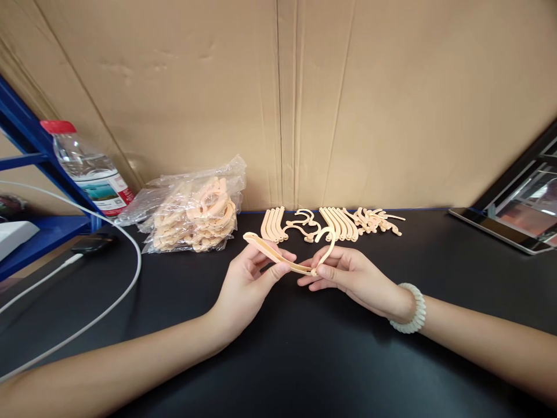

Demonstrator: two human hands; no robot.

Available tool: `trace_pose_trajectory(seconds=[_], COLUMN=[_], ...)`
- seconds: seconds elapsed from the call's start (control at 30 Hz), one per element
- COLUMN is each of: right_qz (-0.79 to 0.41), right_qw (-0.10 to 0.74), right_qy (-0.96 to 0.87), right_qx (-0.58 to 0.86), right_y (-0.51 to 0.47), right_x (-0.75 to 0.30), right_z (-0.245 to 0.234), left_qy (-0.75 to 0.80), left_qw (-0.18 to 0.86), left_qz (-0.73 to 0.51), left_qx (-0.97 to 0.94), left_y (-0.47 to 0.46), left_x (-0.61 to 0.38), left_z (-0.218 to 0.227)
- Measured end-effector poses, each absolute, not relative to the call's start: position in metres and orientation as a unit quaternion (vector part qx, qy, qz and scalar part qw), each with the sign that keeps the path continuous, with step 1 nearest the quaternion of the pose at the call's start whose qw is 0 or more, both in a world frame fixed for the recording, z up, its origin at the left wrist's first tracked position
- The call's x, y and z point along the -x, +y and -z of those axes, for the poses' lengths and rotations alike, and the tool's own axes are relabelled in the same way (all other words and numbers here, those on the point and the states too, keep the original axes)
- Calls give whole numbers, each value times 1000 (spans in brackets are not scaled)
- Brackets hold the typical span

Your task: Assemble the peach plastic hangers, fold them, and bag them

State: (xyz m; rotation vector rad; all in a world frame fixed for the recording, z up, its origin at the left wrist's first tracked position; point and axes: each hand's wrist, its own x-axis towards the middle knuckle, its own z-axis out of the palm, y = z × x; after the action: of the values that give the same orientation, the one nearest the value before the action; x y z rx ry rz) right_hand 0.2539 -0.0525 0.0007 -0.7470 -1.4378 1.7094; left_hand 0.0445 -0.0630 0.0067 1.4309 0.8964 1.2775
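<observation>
My left hand (pixel 246 278) pinches a long curved peach plastic arm piece (pixel 265 248) above the black table (pixel 304 360). My right hand (pixel 348 273), with a pale coil bracelet (pixel 411 307) on its wrist, pinches a peach plastic hook piece (pixel 327 244) whose lower end meets the arm piece's end. Behind the hands, rows of the same peach pieces (pixel 335 223) lie against the cardboard wall. A clear plastic bag of more peach pieces (pixel 195 215) sits at the left.
A cardboard wall (pixel 282 98) closes the back. At left stand a blue shelf frame (pixel 39 157), a water bottle with a red cap (pixel 87 168) and a white cable (pixel 126 278). A tablet-like device (pixel 500 229) lies at the right.
</observation>
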Motion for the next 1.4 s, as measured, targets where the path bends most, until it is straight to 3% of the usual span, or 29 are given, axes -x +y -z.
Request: trace_pose_trajectory(seconds=[0.97,1.4], right_qz=[-681,-635], right_qw=[362,400], right_qy=[-558,-575], right_qx=[307,326], right_y=[-52,-55], right_x=[-258,-252], right_z=[-5,0], left_qy=[344,335], left_qw=[447,462], left_qz=[-522,-517], left_qx=[-640,-638], left_y=[-67,-67], left_x=[-43,-45], left_z=[-5,-2])
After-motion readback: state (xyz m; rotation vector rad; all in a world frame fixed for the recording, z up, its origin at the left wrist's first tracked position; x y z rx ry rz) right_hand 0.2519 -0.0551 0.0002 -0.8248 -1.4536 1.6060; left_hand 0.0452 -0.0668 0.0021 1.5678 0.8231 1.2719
